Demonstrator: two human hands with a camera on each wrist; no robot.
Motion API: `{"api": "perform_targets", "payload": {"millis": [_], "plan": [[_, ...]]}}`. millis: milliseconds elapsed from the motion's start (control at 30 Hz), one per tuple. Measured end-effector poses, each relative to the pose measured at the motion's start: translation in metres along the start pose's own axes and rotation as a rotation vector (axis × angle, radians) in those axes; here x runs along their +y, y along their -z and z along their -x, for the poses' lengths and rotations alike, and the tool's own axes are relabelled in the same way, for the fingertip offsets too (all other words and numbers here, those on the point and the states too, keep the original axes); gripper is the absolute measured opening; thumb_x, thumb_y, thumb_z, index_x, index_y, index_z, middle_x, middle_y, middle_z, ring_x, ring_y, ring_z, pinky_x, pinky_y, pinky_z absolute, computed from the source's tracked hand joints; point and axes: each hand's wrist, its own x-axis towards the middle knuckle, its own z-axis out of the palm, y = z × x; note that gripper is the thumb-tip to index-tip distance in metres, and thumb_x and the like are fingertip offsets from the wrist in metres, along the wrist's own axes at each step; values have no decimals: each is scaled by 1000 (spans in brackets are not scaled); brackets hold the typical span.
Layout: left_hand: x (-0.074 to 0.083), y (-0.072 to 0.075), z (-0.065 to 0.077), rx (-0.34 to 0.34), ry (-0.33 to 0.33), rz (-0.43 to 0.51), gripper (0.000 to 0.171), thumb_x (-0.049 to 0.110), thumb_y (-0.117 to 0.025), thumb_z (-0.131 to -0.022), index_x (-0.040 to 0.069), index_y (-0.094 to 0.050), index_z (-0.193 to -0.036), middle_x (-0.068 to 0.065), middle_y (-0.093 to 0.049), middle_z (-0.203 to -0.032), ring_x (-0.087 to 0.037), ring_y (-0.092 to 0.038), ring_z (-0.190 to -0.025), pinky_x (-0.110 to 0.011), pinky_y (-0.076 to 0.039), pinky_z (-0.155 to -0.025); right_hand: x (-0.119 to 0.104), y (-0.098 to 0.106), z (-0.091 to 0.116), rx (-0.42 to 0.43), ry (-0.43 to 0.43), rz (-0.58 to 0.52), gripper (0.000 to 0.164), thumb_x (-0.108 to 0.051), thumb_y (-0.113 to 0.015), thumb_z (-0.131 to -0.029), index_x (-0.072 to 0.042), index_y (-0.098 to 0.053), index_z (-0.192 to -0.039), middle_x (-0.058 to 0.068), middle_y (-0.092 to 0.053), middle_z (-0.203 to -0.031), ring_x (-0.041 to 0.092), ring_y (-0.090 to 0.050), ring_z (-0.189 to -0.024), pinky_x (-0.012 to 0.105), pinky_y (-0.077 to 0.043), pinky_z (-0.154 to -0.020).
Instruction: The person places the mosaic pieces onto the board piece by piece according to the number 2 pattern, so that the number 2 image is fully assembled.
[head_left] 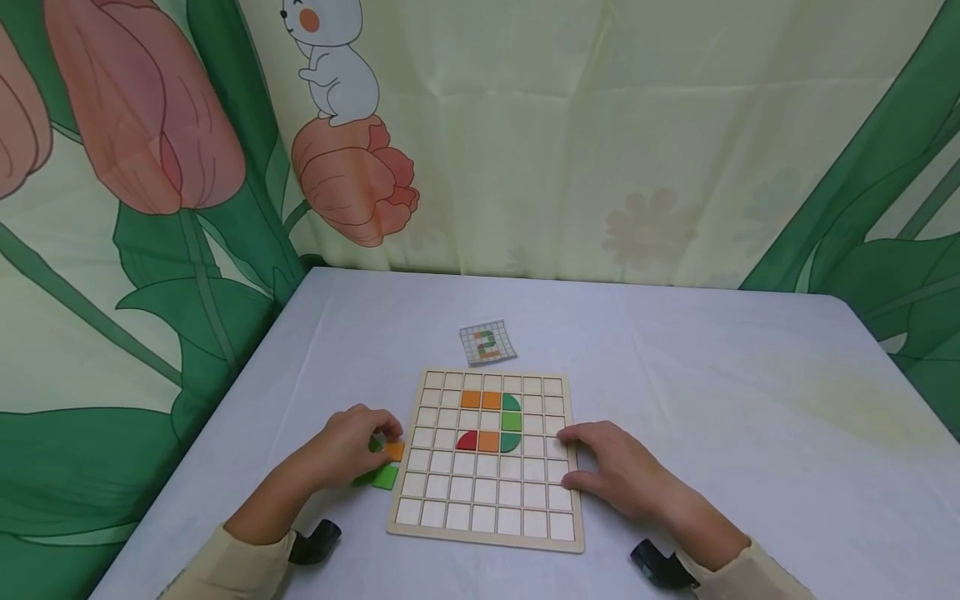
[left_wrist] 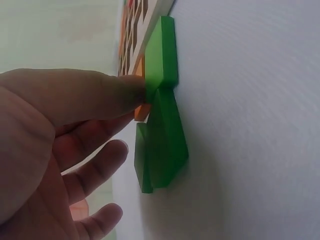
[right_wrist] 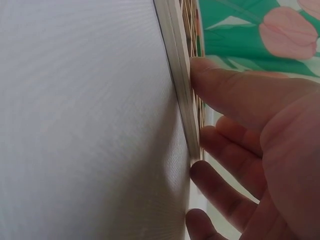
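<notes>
My left hand point(head_left: 348, 446) is beside the board's left edge, thumb and index finger pinching an orange square tile point(head_left: 395, 451). Close under that hand lie a light green square tile point(head_left: 386, 477) and darker green pieces point(left_wrist: 167, 142), partly covered by the hand in the head view. The wooden grid board point(head_left: 483, 492) bears orange squares point(head_left: 470, 399), a light green square point(head_left: 512, 421), green quarter-round tiles point(head_left: 511, 442) and a red quarter-round tile point(head_left: 467, 440). Along the right edge, my right hand point(head_left: 622, 467) rests its thumb and fingertips on the board, fingers spread.
Behind the board lies a small card point(head_left: 488, 342) printed with a grid and a coloured pattern. A white cloth covers the table point(head_left: 720, 400). A curtain point(head_left: 525, 150) with tulips and a white animal hangs at the back.
</notes>
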Motion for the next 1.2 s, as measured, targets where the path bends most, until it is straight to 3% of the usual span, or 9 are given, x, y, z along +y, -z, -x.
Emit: {"api": "perform_targets", "payload": {"millis": [467,867,1200], "plan": [[1,-2,1,4,23,36,24,0,-81,-80,14,-70,-96,6,-59,-88,-15,-51,-87,-33,-49,-77,2,0,0,3,2,-5,49,-22,-81,-84,-8,-64,-128,4,-61,-128,30,-52,-125,49,-40,-105],[-2,-2,0,62,-15,-18,24,9,-84,-79,13,-71,-98,5,-61,-90,-14,-52,-86,-32,-48,-74,-2,1,1,-11,-30,-23,50,-23,-82,-83,-9,-64,-128,4,-61,-129,30,-52,-126,50,-40,-105],[19,-6,-5,23,-63,29,23,10,-85,-79,16,-69,-95,7,-62,-94,-15,-55,-93,-35,-51,-83,-2,0,0,-20,-49,-13,51,-24,-82,-83,-10,-64,-129,3,-60,-130,30,-51,-127,50,-40,-106]]}}
